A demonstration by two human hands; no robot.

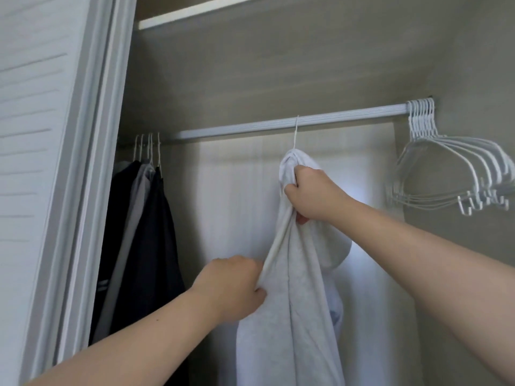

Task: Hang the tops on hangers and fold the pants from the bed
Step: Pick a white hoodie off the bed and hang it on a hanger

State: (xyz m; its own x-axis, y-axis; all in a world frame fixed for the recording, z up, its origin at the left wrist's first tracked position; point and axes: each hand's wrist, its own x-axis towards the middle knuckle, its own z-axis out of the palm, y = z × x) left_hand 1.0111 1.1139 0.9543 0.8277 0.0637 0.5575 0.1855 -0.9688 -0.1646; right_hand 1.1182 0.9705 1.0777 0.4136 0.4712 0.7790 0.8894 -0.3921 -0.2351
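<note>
A light grey top [301, 302] hangs inside the wardrobe on a white hanger, whose hook [296, 132] sits over the middle of the metal rail [237, 130]. My right hand [312, 193] grips the bunched fabric at the top of the garment, just under the hook. Lower down, my left hand [231, 288] pinches the garment's left edge. The rest of the hanger is hidden inside the cloth.
Several dark and grey clothes [139, 246] hang at the rail's left end. A bunch of empty white hangers [451, 168] hangs at the right end. The white louvred door [36, 162] stands at the left, and a shelf edge [178, 15] runs above.
</note>
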